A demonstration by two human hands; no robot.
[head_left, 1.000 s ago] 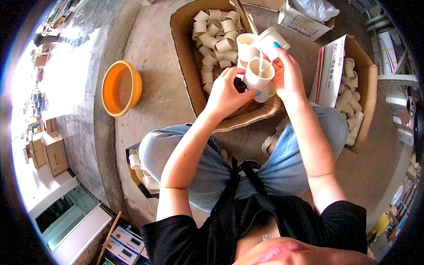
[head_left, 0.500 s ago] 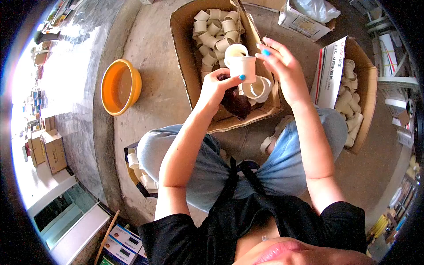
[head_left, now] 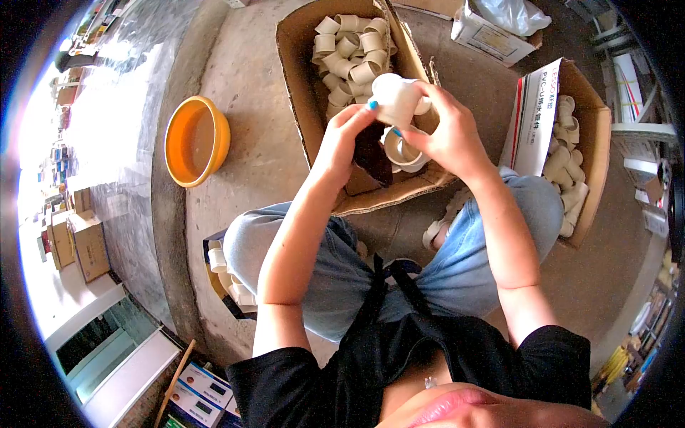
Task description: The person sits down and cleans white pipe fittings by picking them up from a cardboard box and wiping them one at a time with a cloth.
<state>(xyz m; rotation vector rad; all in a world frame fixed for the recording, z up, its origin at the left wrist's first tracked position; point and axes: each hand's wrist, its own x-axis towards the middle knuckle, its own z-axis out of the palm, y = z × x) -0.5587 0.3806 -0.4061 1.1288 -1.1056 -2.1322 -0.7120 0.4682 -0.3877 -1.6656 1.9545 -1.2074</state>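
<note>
Above the near part of a cardboard box (head_left: 300,93), both of my hands grip a white plastic fitting (head_left: 397,101). My left hand (head_left: 344,135) holds its left side, thumb on the front, with a dark brown cloth-like item (head_left: 373,155) hanging below the fingers. On the fitting's right side are the fingers of my right hand (head_left: 449,134), bent round it. Just beneath, a round white fitting (head_left: 402,150) with an open mouth rests in the box. Several cream pipe fittings (head_left: 347,47) fill the box's far part.
An orange basin (head_left: 198,141) sits on the floor at the left. To the right, a printed carton (head_left: 531,118) holds elbow fittings (head_left: 564,165). A smaller box of white pieces (head_left: 235,285) is beside my left knee. Farther back stands a carton with a plastic bag (head_left: 508,16).
The white fittings held earlier have separated, and some now lie lower in the box. My right hand lifted off with spread fingers, then closed on the fitting in my left hand.
</note>
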